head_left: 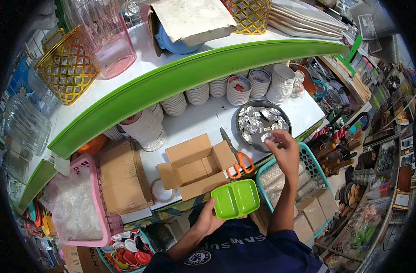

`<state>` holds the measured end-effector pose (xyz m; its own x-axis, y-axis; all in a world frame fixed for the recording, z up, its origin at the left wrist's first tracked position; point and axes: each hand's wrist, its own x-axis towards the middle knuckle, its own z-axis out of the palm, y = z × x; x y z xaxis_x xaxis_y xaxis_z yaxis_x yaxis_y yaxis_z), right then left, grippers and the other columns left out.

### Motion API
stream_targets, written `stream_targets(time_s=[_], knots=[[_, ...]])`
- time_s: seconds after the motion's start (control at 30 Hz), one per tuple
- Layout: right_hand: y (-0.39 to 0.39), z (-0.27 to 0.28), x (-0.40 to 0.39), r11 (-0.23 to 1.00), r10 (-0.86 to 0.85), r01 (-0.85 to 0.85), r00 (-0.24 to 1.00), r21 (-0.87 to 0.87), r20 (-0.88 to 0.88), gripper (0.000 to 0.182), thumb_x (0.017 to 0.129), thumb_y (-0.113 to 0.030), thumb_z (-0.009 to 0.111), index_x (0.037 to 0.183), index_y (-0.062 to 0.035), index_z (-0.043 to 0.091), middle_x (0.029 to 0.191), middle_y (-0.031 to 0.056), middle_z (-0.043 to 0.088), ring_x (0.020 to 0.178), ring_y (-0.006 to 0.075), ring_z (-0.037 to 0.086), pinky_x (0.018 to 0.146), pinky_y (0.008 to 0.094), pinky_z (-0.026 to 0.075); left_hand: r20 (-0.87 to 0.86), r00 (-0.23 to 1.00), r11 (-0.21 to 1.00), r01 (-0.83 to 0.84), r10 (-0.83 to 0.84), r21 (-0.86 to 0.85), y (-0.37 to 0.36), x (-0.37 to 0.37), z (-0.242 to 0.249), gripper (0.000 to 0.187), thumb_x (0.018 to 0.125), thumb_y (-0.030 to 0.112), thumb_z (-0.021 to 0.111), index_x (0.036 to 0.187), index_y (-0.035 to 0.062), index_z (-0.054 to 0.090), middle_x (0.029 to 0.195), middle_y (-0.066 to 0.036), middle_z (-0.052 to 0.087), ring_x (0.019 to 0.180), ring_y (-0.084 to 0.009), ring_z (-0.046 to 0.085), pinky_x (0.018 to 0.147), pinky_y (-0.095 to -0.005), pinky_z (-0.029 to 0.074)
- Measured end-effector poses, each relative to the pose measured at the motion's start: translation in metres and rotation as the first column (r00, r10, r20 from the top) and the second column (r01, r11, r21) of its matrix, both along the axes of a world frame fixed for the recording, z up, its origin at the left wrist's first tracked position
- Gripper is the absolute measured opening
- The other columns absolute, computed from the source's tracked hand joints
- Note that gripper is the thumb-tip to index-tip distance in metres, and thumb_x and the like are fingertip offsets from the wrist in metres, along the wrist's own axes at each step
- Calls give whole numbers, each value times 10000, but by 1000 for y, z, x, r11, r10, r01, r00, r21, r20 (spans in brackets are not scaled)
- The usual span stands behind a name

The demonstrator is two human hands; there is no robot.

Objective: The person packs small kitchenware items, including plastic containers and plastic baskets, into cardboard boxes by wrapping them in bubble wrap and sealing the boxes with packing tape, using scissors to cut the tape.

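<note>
My left hand (208,218) holds a green two-compartment tray (235,199) by its near left edge, just below the shelf front. My right hand (284,148) is raised over the near rim of a round dark metal pan (240,119) and pinches a small fluted foil mould (267,137). Several more shiny fluted moulds (258,117) lie inside that pan. An open cardboard box (196,166) sits on the white shelf to the left of the pan. Orange-handled scissors (237,161) lie between the box and the pan.
Stacks of white bowls and plates (244,86) line the back of the shelf under a green-edged upper shelf (185,75). A pink basket (87,200) stands at left, a teal basket (308,168) at right. Gold wire baskets (67,66) and a pink jug (110,36) stand above.
</note>
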<state>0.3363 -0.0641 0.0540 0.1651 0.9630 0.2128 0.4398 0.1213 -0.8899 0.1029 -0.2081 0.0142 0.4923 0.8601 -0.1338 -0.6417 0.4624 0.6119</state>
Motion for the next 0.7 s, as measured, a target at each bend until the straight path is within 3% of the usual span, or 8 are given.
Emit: stream_targets(time_s=[0.07, 0.1, 0.13, 0.2, 0.27, 0.43, 0.63, 0.7], knots=[[-25, 10, -2, 983, 145, -116, 965, 141, -218, 307, 763, -132, 798, 1017, -12, 672, 898, 76, 700, 777, 109, 625, 695, 246, 482, -9, 1000, 1000, 7, -7, 0, 1, 0, 1, 763, 978, 618, 316, 1517, 84, 233, 1522, -185, 344, 1339, -402, 422, 1005, -641, 403], [-38, 14, -4, 966, 200, -150, 949, 208, -244, 321, 745, -165, 817, 998, -30, 674, 905, 69, 709, 804, 123, 636, 719, 259, 491, -20, 1000, 1000, 11, -11, 4, 2, 1, 2, 765, 979, 621, 306, 1516, 80, 233, 1520, -188, 346, 1340, -401, 422, 1006, -635, 405], [-49, 16, -4, 967, 196, -147, 950, 208, -245, 321, 745, -165, 817, 998, -30, 674, 905, 69, 709, 804, 123, 636, 719, 259, 491, -20, 1000, 1000, 14, -14, 3, 2, 1, 3, 765, 979, 621, 306, 1516, 80, 233, 1520, -188, 346, 1340, -401, 422, 1006, -635, 405], [-68, 19, -3, 884, 410, -351, 900, 310, -148, 346, 695, -180, 851, 970, -49, 689, 923, 80, 723, 825, 145, 652, 735, 287, 504, -27, 1000, 999, 1, -2, -48, 1, 1, 6, 773, 979, 627, 299, 1516, 75, 229, 1513, -191, 354, 1339, -391, 425, 1009, -626, 409], [-80, 25, -5, 821, 509, -469, 859, 325, -47, 374, 638, -186, 880, 942, -60, 703, 953, 93, 732, 835, 184, 668, 739, 314, 511, -37, 999, 1000, 10, -11, -18, 2, 1, 9, 772, 979, 627, 298, 1516, 77, 228, 1511, -188, 355, 1338, -387, 427, 1012, -628, 407], [-100, 39, -21, 831, 469, -510, 856, 221, 216, 328, 655, -178, 873, 928, -77, 723, 979, 75, 727, 894, 250, 647, 814, 349, 495, -51, 998, 999, 37, -37, -7, 1, 1, 11, 764, 982, 624, 292, 1518, 84, 225, 1513, -174, 353, 1342, -370, 424, 1028, -634, 397], [-108, 27, -19, 846, 437, -490, 864, 212, 252, 277, 635, -194, 874, 853, -78, 747, 977, 74, 713, 893, 259, 625, 787, 359, 481, -50, 997, 997, 62, -65, -52, -1, 1, 5, 749, 988, 617, 280, 1518, 90, 229, 1513, -159, 356, 1352, -356, 413, 1043, -638, 385], [-106, 24, -18, 840, 452, -498, 862, 216, 228, 261, 652, -189, 865, 853, -71, 746, 973, 77, 713, 890, 258, 626, 785, 358, 480, 111, 992, 994, 70, -61, -80, -1, 0, 0, 621, 1029, 467, 349, 1514, 99, 221, 1487, -160, 374, 1326, -350, 439, 1046, -642, 383]])
